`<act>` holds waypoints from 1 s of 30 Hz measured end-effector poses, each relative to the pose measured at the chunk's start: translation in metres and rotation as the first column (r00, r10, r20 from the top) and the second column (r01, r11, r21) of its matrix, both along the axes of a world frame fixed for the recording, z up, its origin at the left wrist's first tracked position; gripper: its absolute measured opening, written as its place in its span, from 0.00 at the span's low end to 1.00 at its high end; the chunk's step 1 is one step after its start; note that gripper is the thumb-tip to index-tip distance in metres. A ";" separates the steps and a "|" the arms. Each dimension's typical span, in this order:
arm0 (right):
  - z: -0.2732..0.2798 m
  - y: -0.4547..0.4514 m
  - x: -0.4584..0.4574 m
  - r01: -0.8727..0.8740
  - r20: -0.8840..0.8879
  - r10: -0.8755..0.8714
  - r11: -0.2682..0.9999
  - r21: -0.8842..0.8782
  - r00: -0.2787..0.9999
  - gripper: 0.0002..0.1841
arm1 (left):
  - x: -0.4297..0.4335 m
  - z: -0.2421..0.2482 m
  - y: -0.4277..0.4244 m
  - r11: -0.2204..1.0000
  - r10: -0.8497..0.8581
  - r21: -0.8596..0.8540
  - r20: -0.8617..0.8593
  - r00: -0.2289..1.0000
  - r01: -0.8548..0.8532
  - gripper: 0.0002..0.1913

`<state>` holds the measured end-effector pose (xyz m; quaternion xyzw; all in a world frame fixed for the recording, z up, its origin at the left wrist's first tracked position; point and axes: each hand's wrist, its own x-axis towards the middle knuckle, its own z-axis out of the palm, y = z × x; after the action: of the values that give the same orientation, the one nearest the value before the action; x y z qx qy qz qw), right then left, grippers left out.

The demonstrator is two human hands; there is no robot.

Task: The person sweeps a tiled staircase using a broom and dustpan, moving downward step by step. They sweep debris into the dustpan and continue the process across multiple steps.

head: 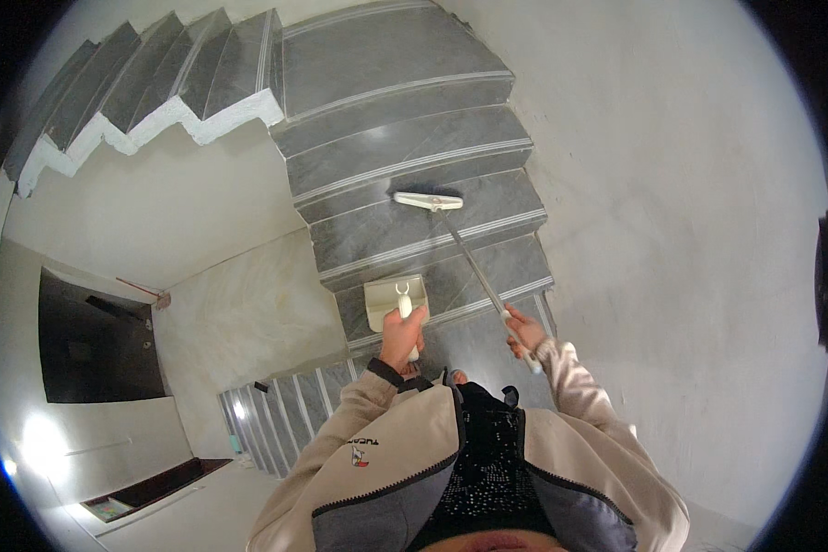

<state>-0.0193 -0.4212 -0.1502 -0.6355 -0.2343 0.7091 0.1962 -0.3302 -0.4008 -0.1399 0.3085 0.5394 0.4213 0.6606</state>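
Note:
My left hand (403, 334) grips the pale handle of a cream long-handled dustpan (379, 303), whose pan is over a lower step in front of me. In my right hand (526, 332) is the white grip of a broom with a thin metal pole (478, 268). The pole slants up and away to a white broom head (428, 201) with dark bristles. That head lies across a grey tiled step (359, 241), farther up than the dustpan. The bristles are mostly hidden behind the head.
Grey stairs climb ahead to a landing (386, 52), then a second flight (159, 76) rises at upper left. A plain wall (669, 207) borders the right side. On the left is an open drop, with descending stairs (283, 414) below and a dark doorway (96, 345).

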 end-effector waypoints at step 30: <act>-0.052 -0.058 0.058 0.101 0.218 -0.114 0.993 0.066 0.969 0.33 | 0.073 -0.007 0.028 0.996 -0.030 -0.076 0.101 0.994 0.038 0.13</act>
<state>0.0388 -0.4788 -0.2026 -0.7165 -0.2391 0.6157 0.2243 -0.2575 -0.3732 -0.1471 0.2701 0.5164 0.4034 0.7054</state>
